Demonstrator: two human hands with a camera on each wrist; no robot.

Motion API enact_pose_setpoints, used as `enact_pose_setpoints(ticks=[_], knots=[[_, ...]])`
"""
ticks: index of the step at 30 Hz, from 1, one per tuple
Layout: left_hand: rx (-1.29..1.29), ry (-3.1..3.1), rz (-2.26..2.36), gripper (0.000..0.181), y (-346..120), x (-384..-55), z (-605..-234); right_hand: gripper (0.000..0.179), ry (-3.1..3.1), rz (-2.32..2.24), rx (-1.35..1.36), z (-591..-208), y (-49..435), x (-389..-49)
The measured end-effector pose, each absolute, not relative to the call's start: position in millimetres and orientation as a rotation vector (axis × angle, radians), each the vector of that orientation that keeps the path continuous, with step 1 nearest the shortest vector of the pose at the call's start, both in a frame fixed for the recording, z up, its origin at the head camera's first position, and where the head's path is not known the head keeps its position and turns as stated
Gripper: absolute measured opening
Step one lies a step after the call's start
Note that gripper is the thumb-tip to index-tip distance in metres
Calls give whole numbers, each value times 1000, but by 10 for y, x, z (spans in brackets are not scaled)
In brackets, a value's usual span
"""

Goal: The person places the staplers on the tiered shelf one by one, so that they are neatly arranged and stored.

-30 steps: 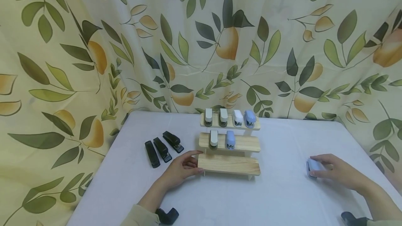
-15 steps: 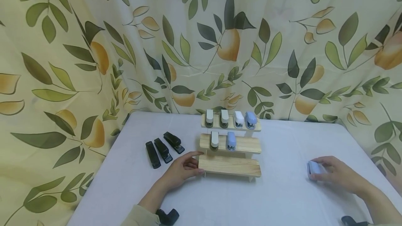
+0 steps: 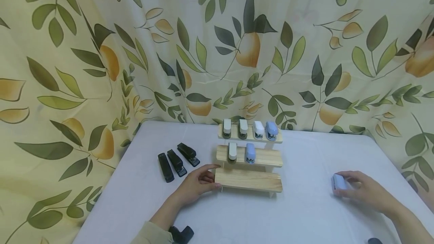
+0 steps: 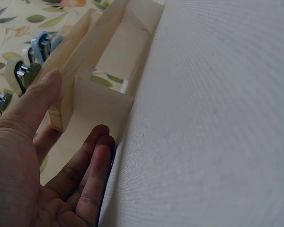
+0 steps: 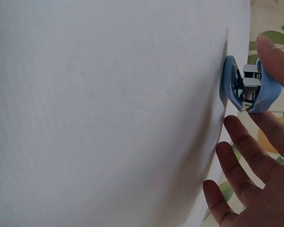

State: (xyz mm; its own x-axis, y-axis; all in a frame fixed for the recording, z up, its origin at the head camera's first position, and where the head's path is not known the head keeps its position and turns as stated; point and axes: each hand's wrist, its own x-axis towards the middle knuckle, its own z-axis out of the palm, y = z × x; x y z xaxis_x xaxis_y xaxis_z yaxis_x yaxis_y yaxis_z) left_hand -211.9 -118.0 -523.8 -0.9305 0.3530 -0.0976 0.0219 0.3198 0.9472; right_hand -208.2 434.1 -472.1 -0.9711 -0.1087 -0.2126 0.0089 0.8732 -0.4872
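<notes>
My left hand [image 3: 196, 184] grips the left end of the lowest tier of a three-tier wooden stand [image 3: 247, 180]. In the left wrist view its thumb lies on the board's edge, the forefinger passes behind, and the other fingers hang loosely curled. Far to the right, my right hand [image 3: 367, 191] pinches a light blue stapler [image 3: 339, 182] between thumb and forefinger. That stapler [image 5: 265, 92] sits on the white cloth with its metal front showing in the right wrist view, the remaining fingers spread below it. A grey-white stapler [image 3: 232, 151] and a blue stapler [image 3: 250, 153] stand on the middle tier.
Several staplers, grey-white, white [image 3: 259, 129] and blue [image 3: 272, 130], line the top tier. Three black staplers [image 3: 174, 162] lie left of the stand, close to my left hand. A patterned curtain [image 3: 217, 48] hangs behind the white-covered table [image 3: 305, 214].
The head view has shifted slightly, so the scene sits a little lower. My right hand has moved slightly toward me at the blue stapler. The left hand stays on the stand.
</notes>
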Motion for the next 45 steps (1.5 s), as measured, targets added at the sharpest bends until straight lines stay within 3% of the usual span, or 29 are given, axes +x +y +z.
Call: enact_pose_setpoints(ticks=[29, 45], knots=[[345, 2309, 1642, 61, -1177, -2108, -5229, 80, 2796, -770, -77, -4642, 4225, -2078], [338, 2298, 1647, 61, -1175, -2112, -5218, 81, 2819, -852, -86, -4481, 3916, -2056]])
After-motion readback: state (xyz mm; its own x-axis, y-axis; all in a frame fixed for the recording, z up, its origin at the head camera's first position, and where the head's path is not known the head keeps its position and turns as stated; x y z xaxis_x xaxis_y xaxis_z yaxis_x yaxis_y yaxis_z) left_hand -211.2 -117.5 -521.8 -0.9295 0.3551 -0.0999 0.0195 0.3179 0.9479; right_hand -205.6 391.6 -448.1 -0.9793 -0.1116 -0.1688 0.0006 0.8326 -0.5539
